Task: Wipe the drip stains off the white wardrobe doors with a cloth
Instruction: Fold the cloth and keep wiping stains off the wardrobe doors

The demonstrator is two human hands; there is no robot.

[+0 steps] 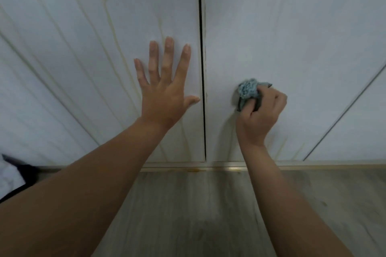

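Below wardrobe doors (292, 27), perhaps brass rail (234, 168)

Grey wood-grain floor (208, 215), dim even light, a soft shadow across its middle. Pale metal strip (234, 168) runs along the floor's far edge, with one small orange mark left of centre. White and dark fabric (10, 175) at the left edge, blurred.

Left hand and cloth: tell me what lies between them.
Head view: the dark door gap runs between left hand and cloth; otherwise bare white door.
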